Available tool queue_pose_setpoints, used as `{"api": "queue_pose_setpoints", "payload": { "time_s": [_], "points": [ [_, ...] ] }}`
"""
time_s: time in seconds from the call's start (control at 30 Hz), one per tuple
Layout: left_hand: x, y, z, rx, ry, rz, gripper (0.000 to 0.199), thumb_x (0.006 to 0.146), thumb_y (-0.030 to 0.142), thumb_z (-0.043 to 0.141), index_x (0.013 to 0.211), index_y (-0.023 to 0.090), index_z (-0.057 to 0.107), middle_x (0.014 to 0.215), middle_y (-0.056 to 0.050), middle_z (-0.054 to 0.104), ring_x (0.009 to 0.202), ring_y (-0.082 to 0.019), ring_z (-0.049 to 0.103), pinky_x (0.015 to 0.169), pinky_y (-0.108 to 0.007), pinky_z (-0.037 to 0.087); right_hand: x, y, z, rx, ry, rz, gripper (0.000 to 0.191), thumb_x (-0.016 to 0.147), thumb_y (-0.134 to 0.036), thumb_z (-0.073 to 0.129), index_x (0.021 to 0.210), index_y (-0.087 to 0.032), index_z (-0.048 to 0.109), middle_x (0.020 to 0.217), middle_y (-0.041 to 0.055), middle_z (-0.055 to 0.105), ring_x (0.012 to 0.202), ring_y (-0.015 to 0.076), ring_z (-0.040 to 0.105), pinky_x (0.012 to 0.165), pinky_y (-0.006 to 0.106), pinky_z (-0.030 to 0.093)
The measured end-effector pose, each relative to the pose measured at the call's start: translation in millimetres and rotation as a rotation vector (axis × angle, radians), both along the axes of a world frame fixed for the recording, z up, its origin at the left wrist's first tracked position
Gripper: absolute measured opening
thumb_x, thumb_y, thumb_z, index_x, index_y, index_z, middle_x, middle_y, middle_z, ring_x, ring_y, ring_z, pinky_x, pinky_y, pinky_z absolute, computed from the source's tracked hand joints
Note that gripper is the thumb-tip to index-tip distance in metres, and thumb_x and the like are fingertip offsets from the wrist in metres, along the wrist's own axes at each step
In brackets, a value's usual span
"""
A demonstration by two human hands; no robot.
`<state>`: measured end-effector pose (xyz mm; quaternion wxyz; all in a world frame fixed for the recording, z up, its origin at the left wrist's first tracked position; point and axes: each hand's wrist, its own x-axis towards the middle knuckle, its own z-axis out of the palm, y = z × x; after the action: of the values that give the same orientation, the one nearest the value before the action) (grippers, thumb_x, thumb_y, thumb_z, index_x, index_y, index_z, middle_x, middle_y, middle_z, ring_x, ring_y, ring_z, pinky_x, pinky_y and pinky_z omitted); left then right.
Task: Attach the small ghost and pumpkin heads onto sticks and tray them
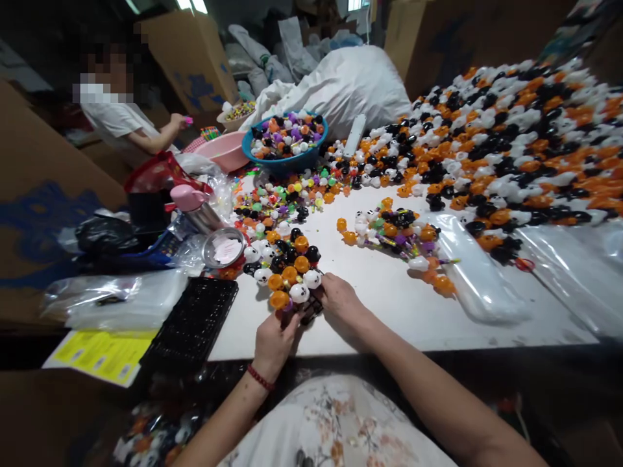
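Far left: big cardboard box (48,214) with blue markings. Next, yellow printed sheets (95,355) at table edge, partly under clear bags (126,301). Behind those, black plastic bag (107,235). Farther back, co-worker (111,130) in white short sleeves, small pink item (189,120) in hand. Then red bag (156,172), black trays (192,318) just beside clear bags, steel flask (203,217) with pink lid, metal bowl (209,251) with paper inside. Pink basin (221,152) farther back.

Center: left hand (272,344), red beaded bracelet at wrist, clamped on near edge of dark tray (311,312). On top of dark tray, tight cluster of toy heads (292,275) in orange, white and black, at front of white table (384,295). Behind, spread of small colorful toys (277,201); blue basin (282,163) full of toys beyond. Right hand (341,298) clamped on right side of dark tray, fingertips partly hidden.

Right of center: bulging white sack (355,81) at back, loose toy pile (396,227) on tabletop, stack of clear plastic sleeves (474,279). Far right: huge heap (525,143) of orange, white and black toys, clear plastic sheeting (574,266) in front.
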<state>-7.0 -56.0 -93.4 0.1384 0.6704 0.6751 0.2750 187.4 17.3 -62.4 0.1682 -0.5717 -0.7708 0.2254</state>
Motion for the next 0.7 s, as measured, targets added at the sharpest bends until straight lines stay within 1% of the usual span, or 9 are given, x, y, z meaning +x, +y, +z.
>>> {"api": "queue_pose_setpoints", "payload": {
  "time_s": [0.13,0.2,0.27,0.4,0.53,0.63,0.7],
  "points": [
    [7,13,2.3,-0.098,-0.062,0.117,0.043,0.087,0.056,0.054,0.068,0.018,0.063,0.063,-0.004,0.064,0.059,-0.016,0.058,0.059,-0.027,0.039,-4,2,-0.2,-0.025,-0.014,-0.016,0.019,0.095,-0.023,0.05,0.1,-0.017,0.067,0.1,0.0092,0.069,0.085,0.0193,0.06,0.069,0.028,0.036],
    [11,18,6.3,-0.173,-0.095,0.183,0.047,0.087,0.058,0.051,0.063,0.019,0.061,0.06,-0.005,0.063,0.057,-0.016,0.056,0.056,-0.027,0.036,-6,2,-2.0,-0.023,-0.008,-0.039,0.019,0.096,-0.024,0.05,0.1,-0.017,0.067,0.1,0.0092,0.069,0.085,0.0192,0.06,0.069,0.027,0.036],
    [14,21,9.8,-0.214,-0.071,0.221,0.049,0.088,0.058,0.049,0.061,0.019,0.06,0.058,-0.005,0.062,0.056,-0.017,0.056,0.055,-0.028,0.033,-8,1,-5.2,-0.012,0.009,-0.07,0.021,0.097,-0.025,0.049,0.1,-0.017,0.067,0.097,0.009,0.07,0.084,0.0191,0.06,0.069,0.027,0.036],
    [17,23,11.4,-0.206,0.045,0.208,0.048,0.09,0.056,0.048,0.063,0.019,0.062,0.061,-0.007,0.063,0.059,-0.018,0.058,0.058,-0.029,0.03,-11,-3,-14.1,0.026,0.012,-0.081,0.021,0.097,-0.025,0.047,0.099,-0.017,0.067,0.095,0.0094,0.069,0.085,0.02,0.061,0.069,0.026,0.037],
    [18,23,12.6,-0.231,0.109,0.193,0.056,0.093,0.062,0.043,0.065,0.019,0.064,0.063,-0.008,0.063,0.061,-0.019,0.059,0.056,-0.029,0.026,-12,-2,-21.6,0.063,-0.007,-0.076,0.021,0.096,-0.022,0.047,0.101,-0.017,0.066,0.098,0.01,0.068,0.09,0.0209,0.061,0.073,0.026,0.04],
    [19,24,15.1,-0.229,0.116,0.172,0.057,0.094,0.063,0.041,0.068,0.019,0.065,0.065,-0.008,0.065,0.063,-0.02,0.06,0.056,-0.029,0.026,-13,-2,-21.8,0.05,-0.002,-0.078,0.021,0.097,-0.024,0.047,0.1,-0.017,0.066,0.098,0.0097,0.067,0.088,0.0207,0.061,0.074,0.027,0.041],
    [18,23,16.3,-0.221,0.113,0.134,0.055,0.094,0.062,0.04,0.072,0.019,0.066,0.068,-0.009,0.067,0.065,-0.021,0.062,0.057,-0.029,0.029,-12,-3,-18.9,0.042,0.013,-0.058,0.02,0.096,-0.025,0.049,0.099,-0.017,0.067,0.099,0.0098,0.067,0.088,0.0206,0.061,0.075,0.028,0.043]
  ]
}}
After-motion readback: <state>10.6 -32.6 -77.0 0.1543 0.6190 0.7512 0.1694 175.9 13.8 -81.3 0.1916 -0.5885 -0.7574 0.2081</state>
